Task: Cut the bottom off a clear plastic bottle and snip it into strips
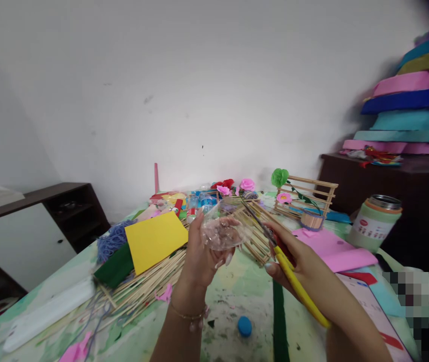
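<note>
My left hand [198,261] is closed around a piece of clear plastic [225,235], which looks like a cut part of a bottle. Scissors with yellow handles [293,279] are in my right hand [307,261], their blades pointing up and away beside the plastic. Whether the blades touch it, I cannot tell. Below my hands a blue bottle cap [244,326] lies on the table. To its right runs a dark green strip [280,322].
Thin wooden sticks [150,284], a yellow sheet [156,241] and blue yarn [116,241] lie left. At right are a stick fence with paper flowers [312,193], pink paper [331,249], a green flask [374,223] and a phone [368,306]. Paper rolls [414,98] are stacked behind.
</note>
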The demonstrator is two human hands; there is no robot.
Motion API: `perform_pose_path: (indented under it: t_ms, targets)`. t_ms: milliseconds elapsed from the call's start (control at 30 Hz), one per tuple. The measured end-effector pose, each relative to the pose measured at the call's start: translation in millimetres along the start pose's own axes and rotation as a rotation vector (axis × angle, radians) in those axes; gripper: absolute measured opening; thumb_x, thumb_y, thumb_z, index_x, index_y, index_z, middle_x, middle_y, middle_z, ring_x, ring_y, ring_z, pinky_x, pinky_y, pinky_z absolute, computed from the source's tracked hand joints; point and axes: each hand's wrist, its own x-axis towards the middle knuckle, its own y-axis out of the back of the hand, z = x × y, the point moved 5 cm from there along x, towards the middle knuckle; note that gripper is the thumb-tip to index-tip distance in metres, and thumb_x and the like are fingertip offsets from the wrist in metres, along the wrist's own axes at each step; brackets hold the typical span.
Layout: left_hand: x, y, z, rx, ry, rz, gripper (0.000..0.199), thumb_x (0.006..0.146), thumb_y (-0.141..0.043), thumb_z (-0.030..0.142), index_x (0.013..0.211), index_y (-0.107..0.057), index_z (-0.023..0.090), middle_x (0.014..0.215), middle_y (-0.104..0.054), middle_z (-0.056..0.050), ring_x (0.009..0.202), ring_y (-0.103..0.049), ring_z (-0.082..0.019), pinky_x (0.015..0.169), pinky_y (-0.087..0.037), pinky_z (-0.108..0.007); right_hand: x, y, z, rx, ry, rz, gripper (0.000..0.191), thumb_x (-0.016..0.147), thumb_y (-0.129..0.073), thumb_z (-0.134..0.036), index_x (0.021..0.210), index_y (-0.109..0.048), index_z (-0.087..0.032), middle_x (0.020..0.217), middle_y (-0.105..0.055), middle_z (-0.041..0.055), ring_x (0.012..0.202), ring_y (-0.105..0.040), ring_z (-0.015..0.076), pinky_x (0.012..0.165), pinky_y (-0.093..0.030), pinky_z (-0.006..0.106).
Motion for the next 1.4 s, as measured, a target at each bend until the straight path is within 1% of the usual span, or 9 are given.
perform_pose_path:
  t_ms: [200, 333, 467, 600, 767, 967, 1167, 1300, 1400]
  targets:
    - [-2.7, -1.4, 1.3, -0.003, 0.029, 0.102, 0.058, 0.071, -0.051, 0.063, 0.078, -0.069, 0.008, 0.055, -0.063, -0.006, 0.043, -0.053, -0.011, 0.036, -0.032, -0.018, 1.2, -2.0, -1.0, -0.071, -0.053, -0.01, 0.068, 0.078, -0.063, -0.044, 0.138, -0.042, -0.02, 0.134, -0.053, 0.0113, 0.121, -0.051, 0.0288, 0.093, -0.049, 0.037]
    - [-5.2, -2.8, 1.8, 0.032, 0.024, 0.156, 0.059, 0.066, -0.055, 0.064, 0.081, -0.069, 0.009, 0.057, -0.063, -0.006, 0.042, -0.051, -0.01, 0.035, -0.029, -0.018, 0.7, -3.8, -3.2, -0.133, -0.06, 0.022, 0.062, 0.079, -0.061, -0.043, 0.135, -0.045, -0.021, 0.134, -0.054, 0.0107, 0.118, -0.054, 0.0286, 0.088, -0.051, 0.036]
    - [-6.2, -5.5, 0.3, 0.062, 0.028, 0.125, 0.06, 0.058, -0.06, 0.067, 0.075, -0.068, 0.01, 0.052, -0.06, -0.005, 0.039, -0.047, -0.009, 0.032, -0.021, -0.016, -0.3, -3.0, -7.2, -0.179, -0.061, 0.051, 0.058, 0.079, -0.06, -0.041, 0.131, -0.049, -0.018, 0.127, -0.059, 0.0121, 0.112, -0.058, 0.0293, 0.079, -0.053, 0.034]
    - [-5.8, -8.0, -1.4, 0.073, 0.052, 0.078, 0.062, 0.058, -0.058, 0.07, 0.069, -0.066, 0.01, 0.048, -0.055, -0.003, 0.035, -0.041, -0.007, 0.031, -0.018, -0.016, -1.0, 0.5, -9.6, -0.187, -0.057, 0.069, 0.058, 0.078, -0.063, -0.042, 0.128, -0.053, -0.017, 0.114, -0.066, 0.0112, 0.103, -0.062, 0.0284, 0.077, -0.053, 0.034]
    - [-5.7, -8.7, -3.0, 0.09, 0.085, 0.064, 0.065, 0.058, -0.057, 0.073, 0.071, -0.066, 0.009, 0.044, -0.052, -0.001, 0.03, -0.037, -0.006, 0.029, -0.014, -0.017, -1.6, 5.4, -11.5, -0.198, -0.025, 0.117, 0.061, 0.077, -0.064, -0.042, 0.13, -0.053, -0.016, 0.101, -0.069, 0.0094, 0.091, -0.064, 0.0254, 0.078, -0.053, 0.034]
    - [-5.5, -5.0, -2.6, 0.073, 0.038, 0.123, 0.062, 0.061, -0.057, 0.071, 0.071, -0.066, 0.01, 0.055, -0.061, -0.004, 0.04, -0.049, -0.008, 0.034, -0.023, -0.017, -0.4, 4.2, -11.2, -0.203, -0.025, 0.13, 0.069, 0.075, -0.066, -0.044, 0.136, -0.047, -0.017, 0.096, -0.068, 0.0083, 0.079, -0.063, 0.0218, 0.073, -0.052, 0.032]
    - [-6.2, -10.1, -2.7, 0.114, 0.081, 0.078, 0.063, 0.058, -0.056, 0.071, 0.069, -0.064, 0.01, 0.047, -0.054, -0.002, 0.034, -0.041, -0.007, 0.033, -0.017, -0.018, -1.8, 5.6, -7.8, -0.223, -0.074, 0.135, 0.07, 0.073, -0.068, -0.05, 0.132, -0.05, -0.017, 0.097, -0.067, 0.0087, 0.076, -0.06, 0.0216, 0.067, -0.051, 0.031]
    - [-6.8, -11.4, -4.0, 0.11, 0.092, 0.074, 0.065, 0.059, -0.056, 0.071, 0.077, -0.065, 0.009, 0.046, -0.053, -0.002, 0.034, -0.04, -0.007, 0.033, -0.015, -0.018, -2.3, 9.2, -8.7, -0.245, -0.089, 0.153, 0.066, 0.072, -0.068, -0.046, 0.129, -0.054, -0.017, 0.081, -0.066, 0.0041, 0.067, -0.057, 0.019, 0.061, -0.049, 0.029]
    - [-6.9, -10.5, -4.0, 0.118, 0.105, 0.062, 0.069, 0.061, -0.054, 0.073, 0.086, -0.065, 0.009, 0.046, -0.053, -0.002, 0.031, -0.039, -0.007, 0.033, -0.014, -0.018, -1.3, 10.3, -8.2, -0.241, -0.118, 0.157, 0.066, 0.07, -0.069, -0.046, 0.128, -0.056, -0.017, 0.079, -0.066, 0.0027, 0.067, -0.057, 0.0187, 0.058, -0.047, 0.027]
